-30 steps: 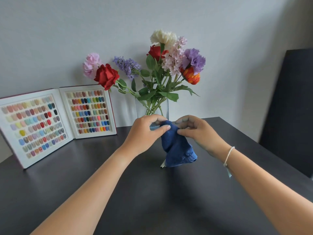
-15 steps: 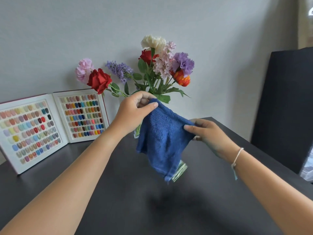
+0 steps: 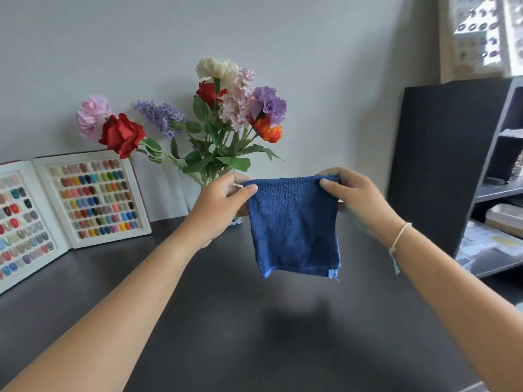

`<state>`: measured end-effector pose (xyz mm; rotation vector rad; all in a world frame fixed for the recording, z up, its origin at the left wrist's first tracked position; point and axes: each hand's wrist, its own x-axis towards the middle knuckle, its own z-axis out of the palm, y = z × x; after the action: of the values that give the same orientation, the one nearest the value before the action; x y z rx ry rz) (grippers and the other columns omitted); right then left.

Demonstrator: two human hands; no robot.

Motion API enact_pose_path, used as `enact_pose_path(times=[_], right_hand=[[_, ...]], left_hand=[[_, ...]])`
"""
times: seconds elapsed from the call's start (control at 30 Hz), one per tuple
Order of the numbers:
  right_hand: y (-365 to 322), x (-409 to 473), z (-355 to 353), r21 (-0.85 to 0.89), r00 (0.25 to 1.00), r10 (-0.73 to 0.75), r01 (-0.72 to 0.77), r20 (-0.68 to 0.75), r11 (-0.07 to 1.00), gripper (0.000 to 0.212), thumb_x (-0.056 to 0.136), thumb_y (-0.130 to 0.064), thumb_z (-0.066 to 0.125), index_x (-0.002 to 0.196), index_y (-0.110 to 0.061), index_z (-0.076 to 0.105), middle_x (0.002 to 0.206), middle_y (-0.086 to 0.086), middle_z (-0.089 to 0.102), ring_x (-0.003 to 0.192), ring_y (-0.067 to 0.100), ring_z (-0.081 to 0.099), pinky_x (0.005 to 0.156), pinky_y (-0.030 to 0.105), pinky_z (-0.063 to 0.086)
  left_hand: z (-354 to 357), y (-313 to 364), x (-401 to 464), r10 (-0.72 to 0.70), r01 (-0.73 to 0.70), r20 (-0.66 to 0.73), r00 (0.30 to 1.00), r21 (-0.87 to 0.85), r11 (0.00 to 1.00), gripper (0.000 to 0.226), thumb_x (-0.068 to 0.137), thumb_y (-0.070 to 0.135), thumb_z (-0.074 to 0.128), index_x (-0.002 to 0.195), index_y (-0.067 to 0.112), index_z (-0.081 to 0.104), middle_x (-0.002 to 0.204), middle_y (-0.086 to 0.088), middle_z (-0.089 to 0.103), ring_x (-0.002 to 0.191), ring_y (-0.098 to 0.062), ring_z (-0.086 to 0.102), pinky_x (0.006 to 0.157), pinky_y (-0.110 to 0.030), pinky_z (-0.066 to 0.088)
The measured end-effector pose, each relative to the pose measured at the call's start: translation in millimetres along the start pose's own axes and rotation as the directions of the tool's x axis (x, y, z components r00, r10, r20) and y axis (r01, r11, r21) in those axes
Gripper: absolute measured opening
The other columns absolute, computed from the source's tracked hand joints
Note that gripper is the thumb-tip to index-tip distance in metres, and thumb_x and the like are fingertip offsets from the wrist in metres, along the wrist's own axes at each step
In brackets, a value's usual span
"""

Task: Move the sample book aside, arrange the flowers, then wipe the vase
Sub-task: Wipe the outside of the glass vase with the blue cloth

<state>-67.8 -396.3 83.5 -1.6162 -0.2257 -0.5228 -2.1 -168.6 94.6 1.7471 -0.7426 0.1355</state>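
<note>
Blue terry cloth (image 3: 294,227), one piece, hangs flat and spread in the centre of the frame, above the dark table (image 3: 226,321). It is roughly square, with a stitched hem along the bottom and a small tag at the lower right corner. The left hand (image 3: 223,205) pinches the upper left corner between thumb and curled fingers; the right hand (image 3: 353,196) pinches the upper right corner the same way. Both hands are closed on the cloth and on nothing else. A thin white cord bracelet (image 3: 399,236) sits on the right wrist.

Half a second ago the cloth drooped in a loose fold with the left hand higher and the right lower; now the top edge is pulled level and taut between the two hands. A second ago it was bunched against the vase.

The vase (image 3: 198,190), clear glass, stands behind the left hand, upper centre of the frame, mostly hidden by that hand. One vase. The flowers (image 3: 226,108) rise from it: two red, one cream, one pink, one pale pink cluster, one lilac spray, one purple, one orange, eight heads counted. The sample book (image 3: 93,196), one, stands open against the wall at the left of the frame, apart from the vase, two pages of colour chips showing. A dark shelf unit (image 3: 441,165) fills the right edge.
</note>
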Motion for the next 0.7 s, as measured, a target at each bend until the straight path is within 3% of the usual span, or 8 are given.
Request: enact_pose_path(times=[0.13, 0.23, 0.3, 0.4, 0.47, 0.57, 0.7], right_hand=[[-11, -16, -40, -0.010, 0.998, 0.035, -0.035, -0.048, 0.999, 0.020, 0.088, -0.011, 0.055, 0.078, -0.024, 0.067, 0.067, -0.013, 0.069, 0.065, 0.003, 0.063, 0.053, 0.019, 0.053], [-28, -32, -75, -0.049, 0.997, 0.062, -0.064, -0.040, 0.997, 0.017, 0.085, -0.014, 0.058, 0.078, -0.026, 0.069, 0.071, -0.011, 0.070, 0.067, 0.004, 0.064, 0.057, 0.021, 0.054], [-41, -45, -98, -0.054, 0.996, 0.083, -0.083, -0.016, 0.995, 0.008, 0.077, -0.020, 0.063, 0.079, -0.024, 0.069, 0.071, -0.009, 0.071, 0.066, 0.006, 0.065, 0.058, 0.022, 0.054], [-51, -63, -124, -0.105, 0.985, 0.172, -0.169, 0.011, 0.980, 0.012, 0.071, -0.024, 0.066, 0.082, -0.021, 0.069, 0.070, -0.006, 0.071, 0.061, 0.008, 0.066, 0.052, 0.020, 0.054], [-41, -69, -135, -0.202, 0.962, 0.274, -0.272, -0.019, 0.941, 0.007, 0.077, -0.022, 0.066, 0.083, -0.020, 0.068, 0.068, -0.006, 0.071, 0.057, 0.008, 0.065, 0.047, 0.019, 0.051], [-2, -77, -141, -0.357, 0.895, 0.435, -0.440, -0.098, 0.824, 0.005, 0.084, -0.018, 0.062, 0.088, -0.017, 0.065, 0.070, -0.001, 0.065, 0.054, 0.009, 0.059, 0.043, 0.018, 0.046], [52, -82, -133, -0.469, 0.819, 0.561, -0.545, -0.120, 0.695, 0.015, 0.086, -0.013, 0.059, 0.100, -0.012, 0.063, 0.083, 0.007, 0.060, 0.064, 0.016, 0.056, 0.049, 0.020, 0.045]], left_hand=[[45, 8, -10, -0.053, 0.062, 0.041, 0.998, -0.257, 0.964, 0.006, 0.089, 0.018, 0.054, 0.087, 0.022, 0.059, 0.068, 0.013, 0.068, 0.065, -0.009, 0.066, 0.056, -0.029, 0.055], [81, 16, -23, -0.067, 0.104, 0.104, 0.992, -0.396, 0.912, 0.006, 0.090, 0.017, 0.053, 0.086, 0.019, 0.057, 0.074, 0.004, 0.065, 0.062, -0.008, 0.065, 0.053, -0.033, 0.056], [103, 21, -32, -0.083, 0.160, 0.172, 0.982, -0.499, 0.852, 0.007, 0.090, 0.016, 0.052, 0.085, 0.017, 0.058, 0.080, 0.000, 0.062, 0.063, -0.010, 0.064, 0.052, -0.034, 0.055], [134, 20, -44, -0.138, 0.297, 0.294, 0.946, -0.616, 0.730, 0.007, 0.090, 0.016, 0.052, 0.087, 0.013, 0.058, 0.074, 0.002, 0.067, 0.061, -0.013, 0.064, 0.050, -0.035, 0.055], [151, 13, -51, -0.241, 0.406, 0.338, 0.910, -0.607, 0.683, 0.009, 0.091, 0.015, 0.050, 0.088, 0.011, 0.058, 0.070, 0.003, 0.070, 0.058, -0.013, 0.066, 0.048, -0.031, 0.054], [168, -8, -60, -0.432, 0.571, 0.379, 0.818, -0.449, 0.688, 0.013, 0.094, 0.014, 0.048, 0.096, 0.006, 0.057, 0.083, -0.008, 0.070, 0.066, -0.018, 0.069, 0.050, -0.031, 0.055], [178, -32, -67, -0.567, 0.654, 0.329, 0.756, -0.329, 0.681, 0.015, 0.093, 0.010, 0.048, 0.102, 0.001, 0.055, 0.099, -0.017, 0.068, 0.078, -0.026, 0.069, 0.053, -0.032, 0.058]])
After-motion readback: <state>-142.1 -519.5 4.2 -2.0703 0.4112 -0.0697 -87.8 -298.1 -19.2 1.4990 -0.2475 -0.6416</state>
